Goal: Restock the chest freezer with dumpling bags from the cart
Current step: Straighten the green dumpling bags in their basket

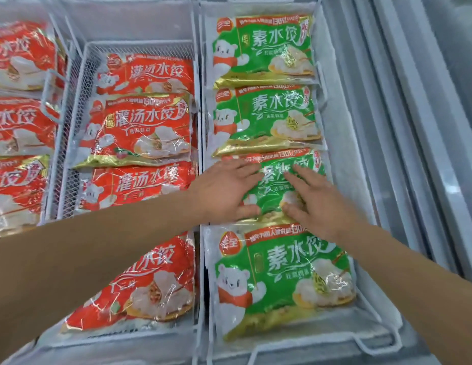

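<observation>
A green dumpling bag (275, 183) lies flat in the right-hand column of the chest freezer, third from the back. My left hand (225, 189) rests on its left side with fingers stretched out. My right hand (315, 200) presses flat on its right side, fingers straight. Two more green bags (264, 48) lie behind it and one green bag (282, 280) lies in front, nearest me. The cart is out of view.
Red dumpling bags (142, 127) fill the white wire basket (71, 111) in the middle column, with more red bags (16, 122) at far left. A frosted wire divider (200, 122) separates the columns. The freezer's right wall and sliding-lid rails (387, 101) run along the right.
</observation>
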Motion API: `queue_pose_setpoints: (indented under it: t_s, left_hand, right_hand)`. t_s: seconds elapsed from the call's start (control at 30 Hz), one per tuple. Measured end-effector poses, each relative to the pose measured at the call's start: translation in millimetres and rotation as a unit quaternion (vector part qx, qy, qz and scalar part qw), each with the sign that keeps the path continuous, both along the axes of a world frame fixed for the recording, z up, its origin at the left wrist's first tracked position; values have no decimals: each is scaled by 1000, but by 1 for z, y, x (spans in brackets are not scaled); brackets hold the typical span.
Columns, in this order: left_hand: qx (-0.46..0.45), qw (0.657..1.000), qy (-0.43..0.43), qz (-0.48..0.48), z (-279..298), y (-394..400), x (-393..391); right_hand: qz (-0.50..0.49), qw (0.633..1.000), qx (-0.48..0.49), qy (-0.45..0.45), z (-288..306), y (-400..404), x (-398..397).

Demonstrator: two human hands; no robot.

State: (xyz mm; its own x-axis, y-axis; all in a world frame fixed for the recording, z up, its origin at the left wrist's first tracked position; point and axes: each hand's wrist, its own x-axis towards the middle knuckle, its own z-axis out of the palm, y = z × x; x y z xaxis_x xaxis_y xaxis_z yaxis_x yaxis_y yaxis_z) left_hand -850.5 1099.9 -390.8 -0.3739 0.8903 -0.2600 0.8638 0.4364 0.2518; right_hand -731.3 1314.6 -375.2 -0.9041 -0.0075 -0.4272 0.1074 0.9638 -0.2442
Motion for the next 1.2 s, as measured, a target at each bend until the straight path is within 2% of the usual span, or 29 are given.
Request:
queue_pose_setpoints:
  t_s: [0.1,0.2,0.3,0.47,0.63,0.8,0.83,0.9,1.0,1.1,1.2]
  left_hand:
    - [-110,993,30,-16,-8,-7,-8]
    - [-145,989,25,7,-4,-1,-33]
    - [-173,984,30,-9,1,0,-38]
    - [-131,991,-15,23,-10,-8,10]
    - [-111,991,-23,71,-4,-6,14]
    - [-50,995,-17,85,10,-9,50]
    - [-51,996,-12,75,11,-11,59]
    - [-48,998,-1,43,9,-15,80]
    - [-92,996,10,-3,4,-17,111]
    - [-113,993,12,24,3,-14,127]
    - [-114,993,3,37,5,-11,129]
  right_hand:
    - [-3,999,33,-9,-9,-5,-5]
    - [-41,998,38,-9,-14,-12,-23]
    - [-42,998,39,-23,-15,-16,-22]
    - [-23,1000,17,-11,-18,-8,5]
    - [-8,1000,15,-13,-16,-5,-2]
    - [-103,988,-52,106,2,-10,27]
    - [-92,988,-48,116,5,-12,40]
    - [-26,995,-34,91,6,-15,68]
    - [59,998,-26,-2,4,-15,94]
    - [86,995,1,-57,6,-12,101]
    - [73,994,-26,-77,8,-15,105]
